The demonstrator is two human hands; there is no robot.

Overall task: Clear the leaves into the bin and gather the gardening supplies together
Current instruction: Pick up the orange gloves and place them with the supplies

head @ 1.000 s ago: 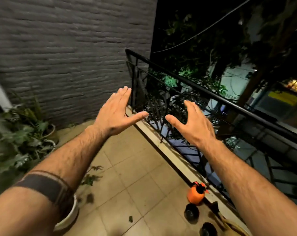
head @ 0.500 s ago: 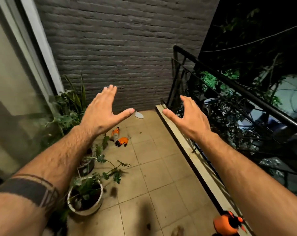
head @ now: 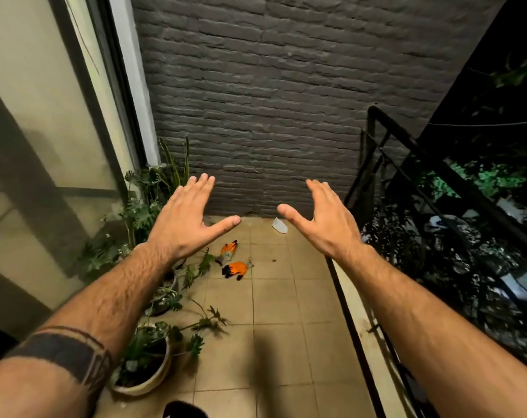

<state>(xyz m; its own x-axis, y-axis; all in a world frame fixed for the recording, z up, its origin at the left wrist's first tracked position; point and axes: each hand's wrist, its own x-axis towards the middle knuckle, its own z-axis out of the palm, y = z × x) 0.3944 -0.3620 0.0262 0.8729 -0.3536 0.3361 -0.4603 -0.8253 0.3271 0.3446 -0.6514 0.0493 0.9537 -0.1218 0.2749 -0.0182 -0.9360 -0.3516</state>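
**Head view: both hands raised, spread and holding nothing above a tiled balcony floor**

Head view, looking forward and down along a narrow balcony. Two orange-and-black gardening gloves lie on the beige floor tiles (head: 274, 333) in the middle distance: the farther glove (head: 228, 250) sits just beside the nearer glove (head: 237, 269), the two close together but whether they touch cannot be told. Both lie near the trailing leaves of the potted plants along the left side. A small pale scrap (head: 279, 225) rests on the tiles near the foot of the wall, well apart from the gloves.

Left hand (head: 186, 221) is held in the air, palm down, fingers straight and together, thumb spread wide to the right; it grips nothing. Right hand (head: 325, 222) mirrors it, fingers straight, thumb spread to the left, likewise holding nothing. A gap separates the two thumbs, and the gloves appear below that gap. A dark band (head: 63, 356) circles the left forearm.

Along the left edge stands a row of potted plants: a pale round pot (head: 149, 378) nearest the camera, with leafy stems reaching out over the tiles, and taller green foliage (head: 153, 188) farther back, in the corner. A glazed door or window (head: 42, 152) with a dark frame runs beside them. A grey brick wall (head: 271, 101) closes the far end. A black metal railing (head: 413, 152) borders the right side, with dark foliage beyond it.
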